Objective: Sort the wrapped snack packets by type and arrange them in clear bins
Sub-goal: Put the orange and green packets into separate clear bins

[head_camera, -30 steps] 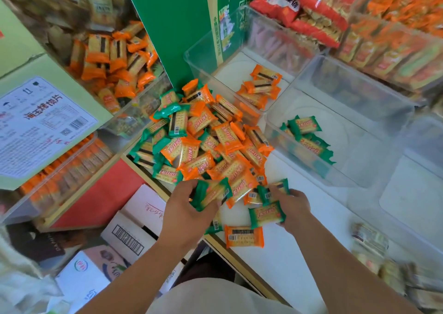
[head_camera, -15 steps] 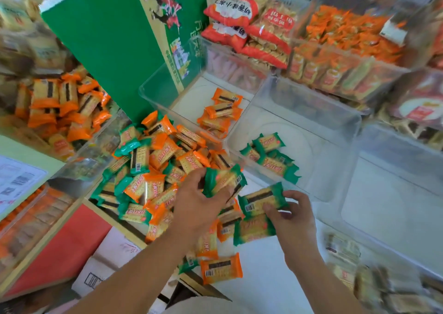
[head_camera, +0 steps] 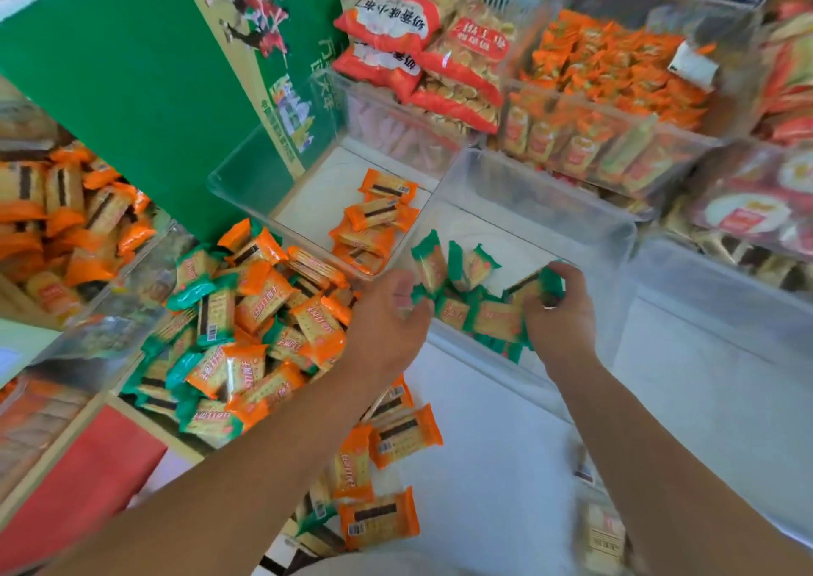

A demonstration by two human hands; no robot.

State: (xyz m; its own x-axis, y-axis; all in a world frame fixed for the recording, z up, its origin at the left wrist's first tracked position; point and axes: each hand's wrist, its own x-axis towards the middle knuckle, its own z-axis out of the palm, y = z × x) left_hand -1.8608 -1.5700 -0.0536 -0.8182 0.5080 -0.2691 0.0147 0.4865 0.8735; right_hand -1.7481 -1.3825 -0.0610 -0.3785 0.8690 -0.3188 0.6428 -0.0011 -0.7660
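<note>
A mixed pile of orange and green packets (head_camera: 259,324) lies on the white counter at the left. Behind it a clear bin (head_camera: 239,188) holds several orange packets (head_camera: 378,219). To its right a second clear bin (head_camera: 541,197) holds green packets (head_camera: 488,318). My left hand (head_camera: 382,324) hovers at this bin's near wall with its fingers loosely spread; green packets (head_camera: 444,263) lie tilted just beyond its fingertips, free of its grip. My right hand (head_camera: 556,316) is inside the bin and pinches a green packet (head_camera: 534,285).
A tall green carton (head_camera: 132,82) stands behind the pile. Loose orange packets (head_camera: 404,434) lie on the counter near my left forearm. Another clear bin (head_camera: 726,294) stands at the right. Bins and bags of other snacks (head_camera: 616,74) fill the back.
Both hands carried green packets from the pile forward and right to the second bin. My left hand has let its packets go; my right hand still holds one.
</note>
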